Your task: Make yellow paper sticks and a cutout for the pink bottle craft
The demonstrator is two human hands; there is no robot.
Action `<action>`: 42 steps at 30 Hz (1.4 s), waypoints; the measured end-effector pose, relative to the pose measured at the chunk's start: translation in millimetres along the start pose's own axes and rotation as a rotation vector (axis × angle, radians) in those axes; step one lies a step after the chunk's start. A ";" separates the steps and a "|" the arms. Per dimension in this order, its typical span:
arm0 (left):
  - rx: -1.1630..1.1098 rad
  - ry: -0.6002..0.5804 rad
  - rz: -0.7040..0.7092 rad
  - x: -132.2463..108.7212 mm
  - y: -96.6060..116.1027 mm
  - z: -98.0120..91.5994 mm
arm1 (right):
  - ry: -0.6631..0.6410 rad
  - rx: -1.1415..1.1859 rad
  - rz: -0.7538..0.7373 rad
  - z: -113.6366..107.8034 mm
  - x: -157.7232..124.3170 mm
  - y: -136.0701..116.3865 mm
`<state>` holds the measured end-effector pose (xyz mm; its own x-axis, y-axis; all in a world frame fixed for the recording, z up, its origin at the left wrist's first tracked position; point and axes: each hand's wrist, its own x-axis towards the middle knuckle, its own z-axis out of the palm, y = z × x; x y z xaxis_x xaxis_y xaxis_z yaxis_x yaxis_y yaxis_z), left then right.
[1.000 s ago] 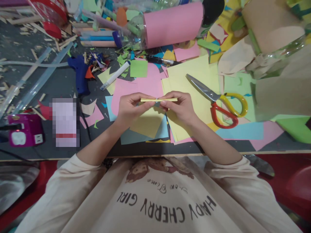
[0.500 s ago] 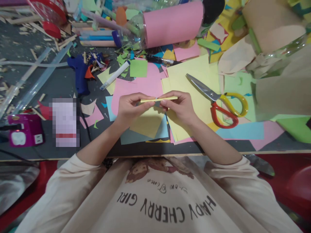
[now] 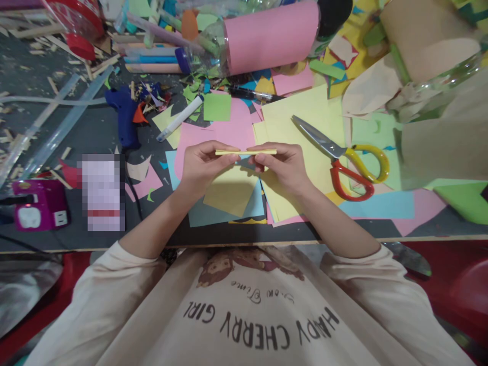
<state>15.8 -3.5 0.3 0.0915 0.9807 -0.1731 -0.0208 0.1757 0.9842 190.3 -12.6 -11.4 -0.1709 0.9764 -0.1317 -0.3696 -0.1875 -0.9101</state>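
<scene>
A narrow folded strip of yellow paper [image 3: 244, 152] is held level above the table, seen nearly edge-on. My left hand [image 3: 206, 165] pinches its left part between thumb and fingers. On its right part, my right hand [image 3: 280, 162] grips it the same way, with some fingers curled beneath. Below the hands lie a yellow paper piece [image 3: 232, 195] and a light blue sheet [image 3: 206, 216]. Yellow sheets [image 3: 305, 173] are stacked under and beside my right hand. Scissors [image 3: 339, 152] with red and yellow handles rest on them, blades half apart.
A blue glue gun [image 3: 124, 114] and a white marker [image 3: 181, 118] lie left of the hands. A bottle wrapped in pink paper [image 3: 272, 38] lies at the back. A purple power adapter [image 3: 40, 206] sits far left. Paper scraps and wood bits cover much of the table.
Both hands have shifted slightly apart along the yellow paper strip, thumbs further from each other. The strip has risen a little and now sits more level. The surrounding things stay put.
</scene>
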 end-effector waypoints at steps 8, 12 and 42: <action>-0.029 0.013 -0.026 -0.1 0.0 1.2 | 0.024 -0.048 -0.020 3.2 -0.6 -3.8; -0.049 0.016 -0.036 0.4 -1.1 0.9 | 0.033 -0.102 -0.021 2.9 -1.2 -4.0; 0.068 0.002 0.097 0.1 -2.4 -2.0 | 0.077 -0.008 -0.025 0.6 0.3 3.0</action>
<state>13.9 -3.6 -2.1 0.0902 0.9929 -0.0773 0.0378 0.0742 0.9965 188.5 -12.9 -14.0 -0.0904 0.9862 -0.1384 -0.3658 -0.1622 -0.9164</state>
